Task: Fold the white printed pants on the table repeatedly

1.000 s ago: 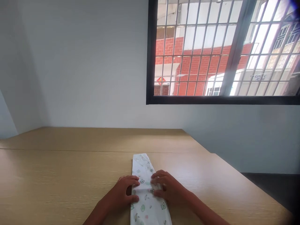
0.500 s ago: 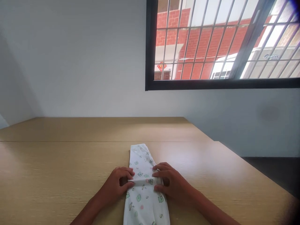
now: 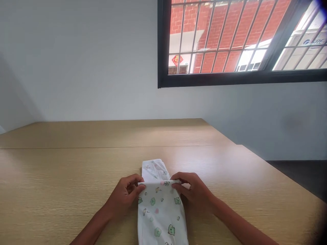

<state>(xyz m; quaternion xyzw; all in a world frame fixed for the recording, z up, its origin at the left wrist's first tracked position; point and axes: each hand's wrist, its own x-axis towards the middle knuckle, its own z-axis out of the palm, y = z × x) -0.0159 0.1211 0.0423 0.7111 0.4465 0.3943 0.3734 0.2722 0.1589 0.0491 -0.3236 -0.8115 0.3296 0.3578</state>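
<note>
A long, folded strip of white cloth (image 3: 163, 212), printed with small green cartoon animals and pink spots, lies lengthwise on the table before me. What kind of article it is, I cannot tell while it is folded. Across its middle runs a raised crease, pinched at both ends. My left hand (image 3: 127, 192) is closed on the crease's left end between thumb and forefinger. At the right end, my right hand (image 3: 192, 189) pinches the same crease. Beyond the hands, the far part of the cloth rests flat; its near end runs out of view at the bottom.
The pale wooden table (image 3: 76, 177) has a seam (image 3: 76, 147) across it and a stepped right edge. Behind it stands a plain wall (image 3: 102, 68) with a barred, dark-framed window (image 3: 217, 80) at upper right. Dark floor (image 3: 296, 173) shows past the right edge.
Both hands have gone from resting loosely on the cloth's sides to pinching it, and the middle is lifted into a raised crease slightly farther from me. The camera view has tilted down a little.
</note>
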